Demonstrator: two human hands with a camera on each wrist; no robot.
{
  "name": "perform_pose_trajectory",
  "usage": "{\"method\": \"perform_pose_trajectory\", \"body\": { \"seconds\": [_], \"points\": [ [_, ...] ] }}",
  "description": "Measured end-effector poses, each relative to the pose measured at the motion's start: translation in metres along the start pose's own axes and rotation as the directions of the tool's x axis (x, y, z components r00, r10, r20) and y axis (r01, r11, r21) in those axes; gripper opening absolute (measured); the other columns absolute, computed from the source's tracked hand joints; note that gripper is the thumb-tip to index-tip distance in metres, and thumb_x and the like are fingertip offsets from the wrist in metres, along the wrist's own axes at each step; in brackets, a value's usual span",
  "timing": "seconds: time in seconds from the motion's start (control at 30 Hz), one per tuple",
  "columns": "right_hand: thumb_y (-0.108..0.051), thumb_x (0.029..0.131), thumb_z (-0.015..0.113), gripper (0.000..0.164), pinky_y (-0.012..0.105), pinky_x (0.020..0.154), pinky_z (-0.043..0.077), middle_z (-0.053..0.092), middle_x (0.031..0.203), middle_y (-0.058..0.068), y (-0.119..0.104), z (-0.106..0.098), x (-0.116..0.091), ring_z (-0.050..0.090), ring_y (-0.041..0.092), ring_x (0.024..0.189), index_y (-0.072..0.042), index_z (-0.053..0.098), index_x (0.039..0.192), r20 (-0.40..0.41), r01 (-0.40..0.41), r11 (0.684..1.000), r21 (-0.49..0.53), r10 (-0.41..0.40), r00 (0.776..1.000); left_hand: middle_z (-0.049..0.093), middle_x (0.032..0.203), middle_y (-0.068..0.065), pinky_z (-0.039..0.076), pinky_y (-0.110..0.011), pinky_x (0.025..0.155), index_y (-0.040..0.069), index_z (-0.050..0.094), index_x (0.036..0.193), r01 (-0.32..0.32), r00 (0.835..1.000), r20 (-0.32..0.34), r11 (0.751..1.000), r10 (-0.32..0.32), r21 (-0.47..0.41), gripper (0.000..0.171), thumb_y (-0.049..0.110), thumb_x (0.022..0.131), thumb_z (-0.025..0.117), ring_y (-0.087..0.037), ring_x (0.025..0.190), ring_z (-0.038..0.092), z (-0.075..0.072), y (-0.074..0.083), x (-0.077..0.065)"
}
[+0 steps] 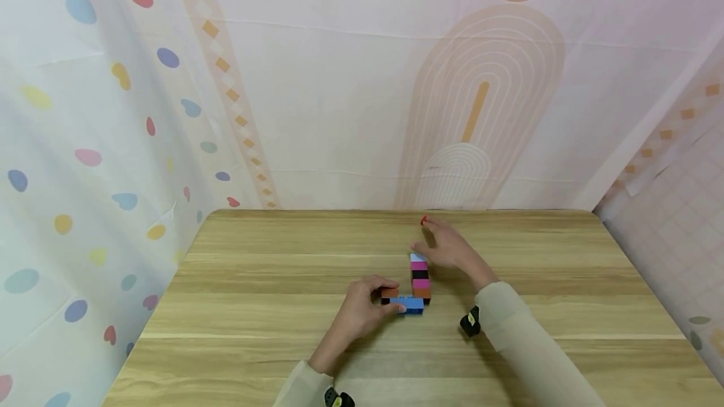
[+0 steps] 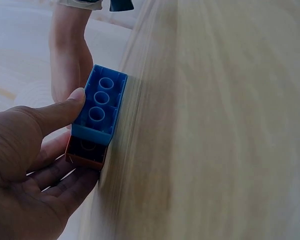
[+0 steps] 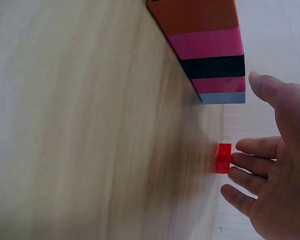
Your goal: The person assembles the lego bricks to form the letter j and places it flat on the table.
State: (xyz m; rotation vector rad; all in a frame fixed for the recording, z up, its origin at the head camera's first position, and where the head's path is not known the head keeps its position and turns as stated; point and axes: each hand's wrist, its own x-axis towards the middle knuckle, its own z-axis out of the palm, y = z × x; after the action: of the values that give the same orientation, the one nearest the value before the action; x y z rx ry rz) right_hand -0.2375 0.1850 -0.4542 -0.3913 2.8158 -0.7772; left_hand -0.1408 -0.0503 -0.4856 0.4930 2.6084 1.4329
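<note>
Toy building bricks lie on their sides as an L-shaped assembly. A blue brick forms its near side, hollow underside facing me, and a brown brick sits behind its left end. From the right end a row runs away from me: brown, pink, black, pink and pale blue-grey. My left hand grips the left end, thumb on the blue brick and fingers behind the brown one. Past the row, my right hand reaches with extended fingers toward a small red brick; actual contact is unclear.
The wooden table reaches back to a patterned cloth, and its far edge lies just beyond the red brick. More cloth hangs at the left and right sides. Black wrist devices sit at both sleeves.
</note>
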Motion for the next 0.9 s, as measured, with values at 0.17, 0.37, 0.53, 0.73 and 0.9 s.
{"method": "perform_pose_trajectory", "body": {
  "seconds": [0.17, 0.37, 0.53, 0.73, 0.9],
  "points": [
    [-0.048, 0.103, 0.058, 0.077, 0.059, 0.125, 0.023, 0.027, 0.167, 0.023, 0.002, 0.001, -0.003, 0.025, 0.044, 0.154, 0.001, 0.035, 0.157, -0.002, 0.016, 1.000, -0.008, -0.016, 1.000, 0.074, 0.122, -0.006, 0.055, -0.042, 0.100, 0.009, 0.074, 0.121, -0.005, 1.000, 0.002, 1.000, 0.005, 0.001, 0.041, 0.025, 0.085, 0.085, -0.023, 0.117, 0.065, 0.000, 0.000, 0.000],
    [-0.049, 0.102, 0.059, 0.076, 0.059, 0.125, 0.023, 0.029, 0.167, 0.019, 0.004, 0.002, -0.008, 0.026, 0.042, 0.155, -0.003, 0.036, 0.158, 0.006, 0.041, 0.999, 0.000, -0.041, 0.999, 0.073, 0.123, -0.007, 0.055, -0.043, 0.100, 0.009, 0.074, 0.121, -0.001, 1.000, 0.004, 1.000, 0.001, -0.002, 0.041, 0.025, 0.086, 0.085, -0.024, 0.117, 0.065, 0.000, 0.000, 0.000],
    [-0.050, 0.101, 0.060, 0.075, 0.059, 0.125, 0.023, 0.031, 0.167, 0.015, 0.003, 0.003, -0.013, 0.027, 0.040, 0.155, -0.007, 0.038, 0.158, 0.016, 0.062, 0.998, 0.021, -0.062, 0.998, 0.073, 0.124, -0.007, 0.054, -0.045, 0.102, 0.009, 0.074, 0.122, -0.002, 1.000, 0.005, 1.000, 0.002, -0.001, 0.041, 0.024, 0.085, 0.085, -0.025, 0.119, 0.065, 0.000, -0.001, 0.000],
    [-0.050, 0.101, 0.060, 0.074, 0.060, 0.124, 0.025, 0.033, 0.167, 0.015, 0.001, 0.003, -0.018, 0.029, 0.040, 0.154, -0.008, 0.039, 0.158, 0.025, 0.080, 0.997, 0.017, -0.081, 0.996, 0.073, 0.125, -0.008, 0.054, -0.045, 0.102, 0.009, 0.074, 0.121, -0.005, 1.000, 0.000, 1.000, 0.005, 0.001, 0.041, 0.025, 0.085, 0.086, -0.026, 0.119, 0.065, 0.000, -0.001, 0.000],
    [-0.052, 0.100, 0.062, 0.075, 0.061, 0.123, 0.026, 0.033, 0.167, 0.014, 0.001, 0.005, -0.022, 0.030, 0.040, 0.153, -0.009, 0.040, 0.158, 0.030, 0.097, 0.995, 0.015, -0.098, 0.995, 0.073, 0.124, -0.008, 0.055, -0.046, 0.101, 0.008, 0.075, 0.120, -0.011, 1.000, -0.004, 1.000, 0.011, 0.009, 0.041, 0.025, 0.085, 0.086, -0.027, 0.119, 0.065, 0.001, -0.002, 0.000]
  ]
}}
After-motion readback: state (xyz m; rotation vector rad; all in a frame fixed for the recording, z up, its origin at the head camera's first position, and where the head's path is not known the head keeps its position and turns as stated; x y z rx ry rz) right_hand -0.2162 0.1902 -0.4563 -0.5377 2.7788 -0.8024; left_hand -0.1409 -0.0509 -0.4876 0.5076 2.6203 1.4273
